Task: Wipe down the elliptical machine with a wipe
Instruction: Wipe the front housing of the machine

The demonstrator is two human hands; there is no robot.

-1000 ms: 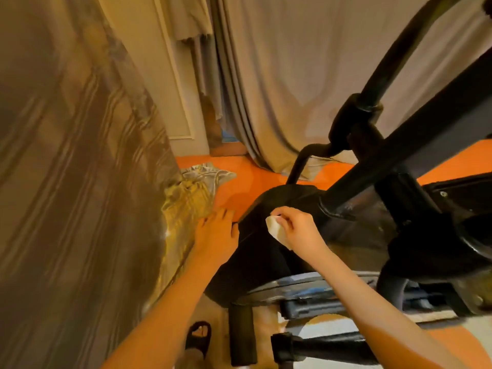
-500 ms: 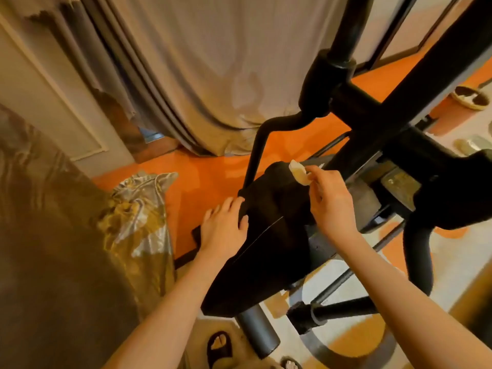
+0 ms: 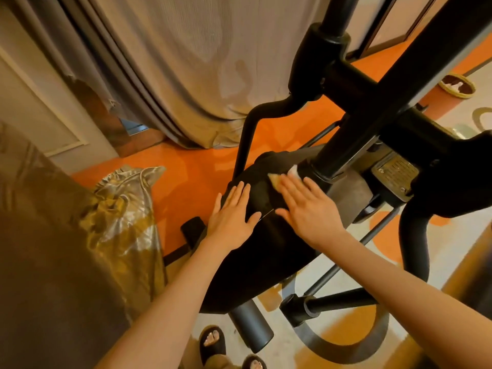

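Observation:
The black elliptical machine (image 3: 255, 262) fills the centre and right, its rounded housing below me and thick black bars crossing above. My left hand (image 3: 233, 213) lies flat on the left side of the housing with fingers straight. My right hand (image 3: 306, 206) presses flat on the top of the housing, fingers straight and spread. A small white wipe (image 3: 282, 175) shows under and just beyond those fingertips, close to the base of the upright post (image 3: 332, 158).
A grey curtain (image 3: 199, 75) hangs behind the machine over an orange floor (image 3: 191, 187). A striped, shiny fabric heap (image 3: 125, 209) lies left. My sandalled feet (image 3: 213, 342) stand below the housing. A woven basket (image 3: 456, 86) sits far right.
My right hand went from pinching the wipe at the housing's top to pressing it flat with straight fingers. The left hand stayed on the housing. The view tilted downward.

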